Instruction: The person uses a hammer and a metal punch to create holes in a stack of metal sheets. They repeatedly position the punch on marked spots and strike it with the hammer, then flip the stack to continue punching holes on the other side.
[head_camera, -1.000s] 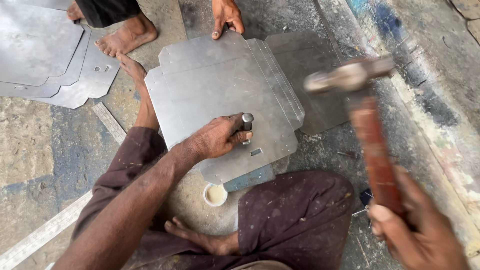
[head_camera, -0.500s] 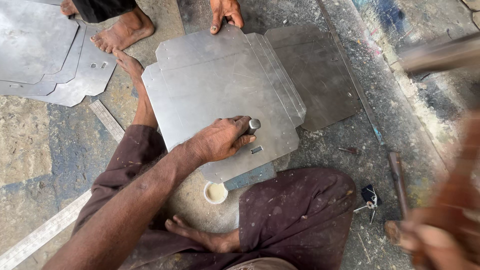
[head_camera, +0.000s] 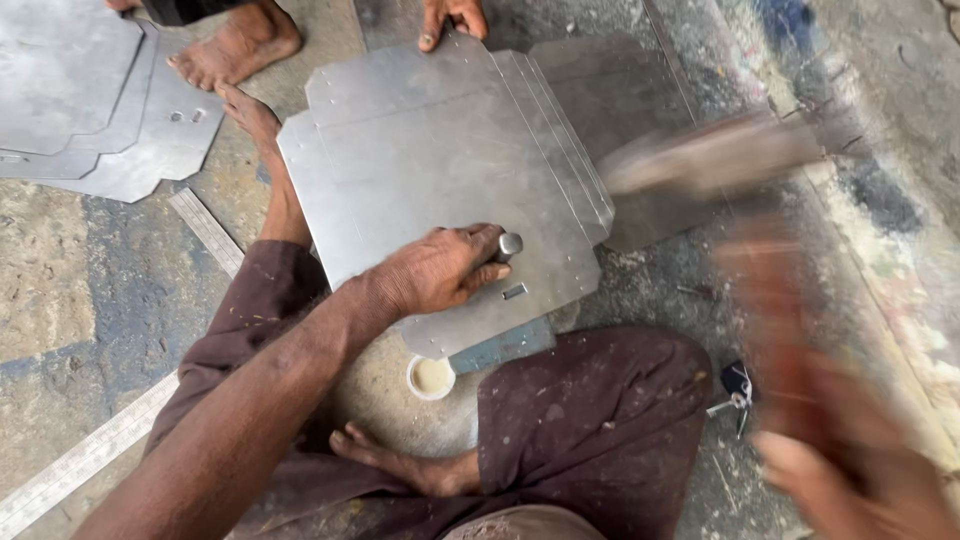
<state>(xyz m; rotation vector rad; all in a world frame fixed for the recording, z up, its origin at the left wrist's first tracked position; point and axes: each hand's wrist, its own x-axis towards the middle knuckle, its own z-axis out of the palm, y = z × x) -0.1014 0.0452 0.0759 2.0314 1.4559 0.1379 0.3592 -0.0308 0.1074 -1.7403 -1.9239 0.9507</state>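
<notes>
Here the left hand (head_camera: 435, 272) was closed around a short steel punch (head_camera: 508, 245), pinching it upright with its tip on the near right part of the top metal sheet (head_camera: 420, 150). That sheet lay on a fanned stack of like sheets on the floor (head_camera: 90, 260), just beside a small slot (head_camera: 514, 291) already cut through it. The right hand (head_camera: 850, 480) sat low at the near right and was heavily blurred; its fingers appeared wrapped around the handle of a hammer (head_camera: 720, 160), though the grip could not be told exactly.

Compared with the view a second before, where the hammer stood sharp and raised well to the right, its head had become a pale streak travelling leftward toward the punch, with the gap between them much narrowed. Judged from this, a striking swing was under way and the blow had not yet landed. The left hand and punch had held the same spot on the sheet throughout.

At the far edge another person's hand (head_camera: 452, 18) pressed on the stack, with bare feet (head_camera: 240, 45) beside it. A small white cup (head_camera: 431, 377) stood near the seated person's knee, a steel ruler (head_camera: 205, 228) lay to the left, and further cut sheets (head_camera: 90, 90) lay at the far left.
</notes>
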